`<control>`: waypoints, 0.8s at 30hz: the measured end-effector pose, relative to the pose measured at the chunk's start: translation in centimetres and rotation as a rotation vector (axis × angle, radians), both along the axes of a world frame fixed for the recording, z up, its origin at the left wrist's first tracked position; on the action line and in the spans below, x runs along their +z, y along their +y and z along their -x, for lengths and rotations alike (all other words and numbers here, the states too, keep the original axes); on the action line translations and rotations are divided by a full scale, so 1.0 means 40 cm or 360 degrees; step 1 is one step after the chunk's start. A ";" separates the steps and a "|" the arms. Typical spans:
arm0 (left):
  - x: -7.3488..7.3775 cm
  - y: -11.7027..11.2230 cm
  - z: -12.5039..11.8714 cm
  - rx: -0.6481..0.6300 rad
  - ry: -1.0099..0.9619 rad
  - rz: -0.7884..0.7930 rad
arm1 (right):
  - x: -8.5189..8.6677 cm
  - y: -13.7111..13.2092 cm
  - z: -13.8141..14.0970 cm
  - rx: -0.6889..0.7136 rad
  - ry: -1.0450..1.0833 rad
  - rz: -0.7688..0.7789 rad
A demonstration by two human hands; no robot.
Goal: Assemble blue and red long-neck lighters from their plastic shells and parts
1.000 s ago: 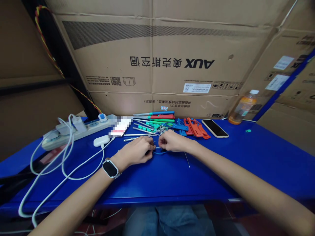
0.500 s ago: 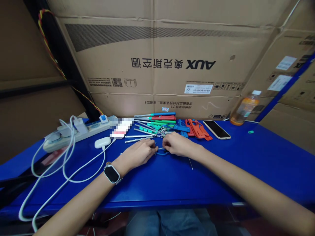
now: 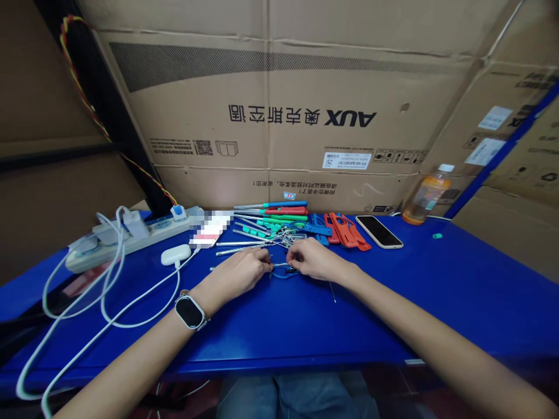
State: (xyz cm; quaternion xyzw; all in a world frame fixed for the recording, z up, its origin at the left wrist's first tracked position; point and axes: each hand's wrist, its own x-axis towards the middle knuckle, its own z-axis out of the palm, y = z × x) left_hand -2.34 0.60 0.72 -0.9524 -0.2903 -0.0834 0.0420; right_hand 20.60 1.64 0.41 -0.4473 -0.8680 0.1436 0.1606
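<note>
My left hand [image 3: 247, 270], closed in a pinch, grips one end of a thin pale wire [image 3: 280, 265]. At the wire's other end, the fingers of my right hand [image 3: 312, 259] are also pinched together on it. The wire's exact kind is too small to tell, and the fingers hide both ends. A blue curved piece [image 3: 283, 275] shows just below it. From under my right hand a thin metal rod [image 3: 333, 293] sticks out toward me. Just beyond the hands lies a pile of slim metal rods [image 3: 238, 244], small teal pieces [image 3: 253, 231] and tangled thin wires.
Tools with blue [image 3: 286, 204], red and green handles lie at the back. Blue [image 3: 318, 230] and orange-red plastic tools [image 3: 345, 231] lie right of them, then a phone [image 3: 379, 231] and a bottle [image 3: 425, 198]. A power strip [image 3: 135, 238] with white cables [image 3: 105, 291] occupies the left.
My hands have drawn slightly apart, so more of the pale wire shows between them. The whole view has shifted a little to the right. Both hands keep their pinch.
</note>
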 end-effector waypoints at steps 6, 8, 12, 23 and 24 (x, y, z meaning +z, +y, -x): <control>-0.005 0.003 0.002 0.0023 -0.0003 -0.0018 | 0.004 -0.001 0.013 -0.0090 -0.0001 0.0053; -0.005 0.006 0.003 0.0020 -0.0019 -0.0021 | 0.005 -0.002 0.015 -0.0108 0.0002 0.0058; 0.001 0.011 0.003 -0.0021 -0.0012 0.0036 | 0.008 -0.008 0.015 -0.0141 0.0039 0.0079; 0.008 0.003 -0.007 -0.0005 -0.0061 0.0059 | -0.020 -0.016 -0.002 -0.0037 0.0143 -0.0101; 0.009 0.003 -0.009 0.0001 -0.0076 0.0057 | -0.021 -0.015 -0.002 -0.0040 0.0162 -0.0090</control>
